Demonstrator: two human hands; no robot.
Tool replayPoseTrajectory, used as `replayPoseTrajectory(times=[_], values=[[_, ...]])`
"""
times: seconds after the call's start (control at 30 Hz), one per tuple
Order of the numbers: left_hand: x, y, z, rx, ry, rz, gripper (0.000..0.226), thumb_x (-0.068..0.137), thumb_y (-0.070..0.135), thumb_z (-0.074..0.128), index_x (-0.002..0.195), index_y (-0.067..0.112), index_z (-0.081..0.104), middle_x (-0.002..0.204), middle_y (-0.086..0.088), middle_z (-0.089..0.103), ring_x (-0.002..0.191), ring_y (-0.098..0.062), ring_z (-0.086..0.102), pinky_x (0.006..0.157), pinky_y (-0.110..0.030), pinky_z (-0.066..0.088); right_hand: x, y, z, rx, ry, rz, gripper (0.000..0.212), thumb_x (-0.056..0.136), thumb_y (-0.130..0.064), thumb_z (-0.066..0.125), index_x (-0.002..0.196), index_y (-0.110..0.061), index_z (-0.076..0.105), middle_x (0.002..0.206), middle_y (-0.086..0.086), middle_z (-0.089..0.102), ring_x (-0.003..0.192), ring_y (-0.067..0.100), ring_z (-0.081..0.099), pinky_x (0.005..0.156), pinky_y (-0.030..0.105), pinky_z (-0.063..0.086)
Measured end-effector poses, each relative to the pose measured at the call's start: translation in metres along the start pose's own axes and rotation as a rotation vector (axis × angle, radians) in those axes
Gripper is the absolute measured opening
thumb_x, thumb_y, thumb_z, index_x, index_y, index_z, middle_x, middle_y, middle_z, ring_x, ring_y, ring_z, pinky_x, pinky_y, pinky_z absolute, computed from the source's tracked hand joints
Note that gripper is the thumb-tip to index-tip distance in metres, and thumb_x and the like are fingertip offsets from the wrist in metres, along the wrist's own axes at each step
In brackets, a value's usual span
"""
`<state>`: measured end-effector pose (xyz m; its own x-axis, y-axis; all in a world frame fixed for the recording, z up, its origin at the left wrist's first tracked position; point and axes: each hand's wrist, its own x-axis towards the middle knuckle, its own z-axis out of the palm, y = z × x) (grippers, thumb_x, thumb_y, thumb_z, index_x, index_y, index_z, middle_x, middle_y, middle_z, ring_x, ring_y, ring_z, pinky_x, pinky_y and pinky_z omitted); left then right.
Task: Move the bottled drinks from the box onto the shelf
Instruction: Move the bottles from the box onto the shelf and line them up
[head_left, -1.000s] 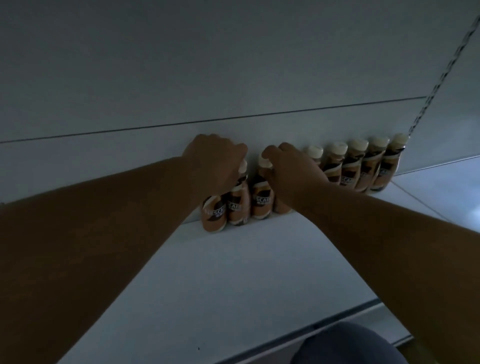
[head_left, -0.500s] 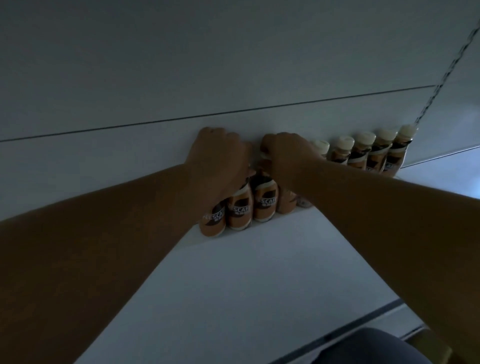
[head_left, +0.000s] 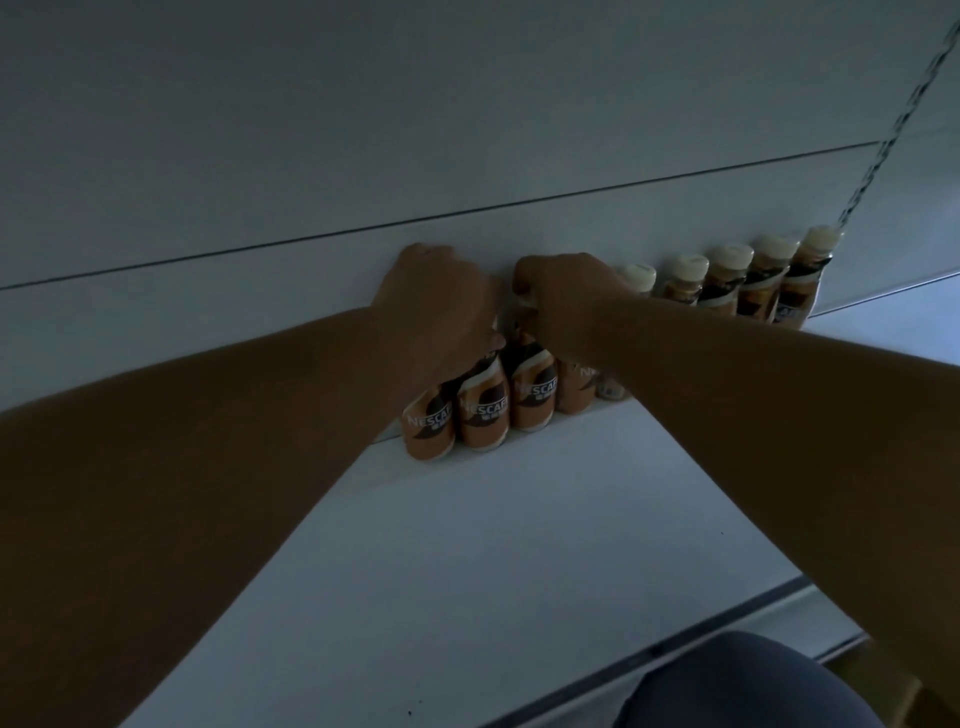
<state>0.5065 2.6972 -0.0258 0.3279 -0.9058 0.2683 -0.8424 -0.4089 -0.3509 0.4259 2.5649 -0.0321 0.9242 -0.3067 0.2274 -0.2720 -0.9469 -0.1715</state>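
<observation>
A row of brown coffee bottles with cream caps stands against the back wall of the white shelf (head_left: 519, 545). My left hand (head_left: 441, 306) is closed over the tops of the two leftmost bottles (head_left: 457, 415). My right hand (head_left: 566, 296) is closed over the tops of the bottles beside them (head_left: 532, 395). More bottles (head_left: 727, 280) continue the row to the right, untouched. My forearms hide part of the row. The box is mostly out of view.
The shelf's back panel (head_left: 467, 130) rises behind the bottles. A slotted metal upright (head_left: 893, 130) runs at the far right. The shelf's front edge (head_left: 701, 623) lies below, with my knee (head_left: 743, 686) and a cardboard corner (head_left: 878, 670) under it.
Both hands pushed slightly further back and up with the bottles, which now stand closer to the back wall. The view shifted a little.
</observation>
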Motion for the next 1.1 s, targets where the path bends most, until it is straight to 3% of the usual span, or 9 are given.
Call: replayPoseTrajectory(times=[0.27, 0.6, 1.1], values=[[0.003, 0.001, 0.003, 0.086, -0.023, -0.026, 0.041, 0.087, 0.055, 0.050, 0.094, 0.016, 0.063, 0.090, -0.008, 0.065, 0.091, -0.029, 0.056, 0.080, -0.039, 0.037, 0.005, 0.004, -0.002, -0.045, -0.022, -0.012, 0.022, 0.085, -0.021, 0.062, 0.104, -0.013, 0.059, 0.102, 0.008, 0.059, 0.096, 0.025, 0.055, 0.071, 0.030, 0.038], [0.006, 0.000, 0.008, 0.129, 0.015, -0.016, 0.038, 0.085, 0.052, 0.054, 0.088, 0.015, 0.064, 0.085, -0.008, 0.065, 0.085, -0.028, 0.057, 0.079, -0.039, 0.039, 0.000, 0.003, -0.004, -0.014, -0.016, -0.011, 0.026, 0.086, -0.019, 0.059, 0.111, -0.014, 0.058, 0.110, 0.009, 0.060, 0.100, 0.025, 0.055, 0.074, 0.031, 0.041], [0.006, 0.002, 0.009, 0.087, 0.003, -0.048, 0.032, 0.087, 0.048, 0.053, 0.096, 0.019, 0.062, 0.098, -0.005, 0.067, 0.101, -0.027, 0.055, 0.090, -0.040, 0.037, 0.009, -0.007, -0.006, -0.048, -0.030, 0.056, 0.027, 0.086, -0.018, 0.060, 0.112, -0.013, 0.059, 0.112, 0.009, 0.060, 0.103, 0.025, 0.055, 0.072, 0.028, 0.038]])
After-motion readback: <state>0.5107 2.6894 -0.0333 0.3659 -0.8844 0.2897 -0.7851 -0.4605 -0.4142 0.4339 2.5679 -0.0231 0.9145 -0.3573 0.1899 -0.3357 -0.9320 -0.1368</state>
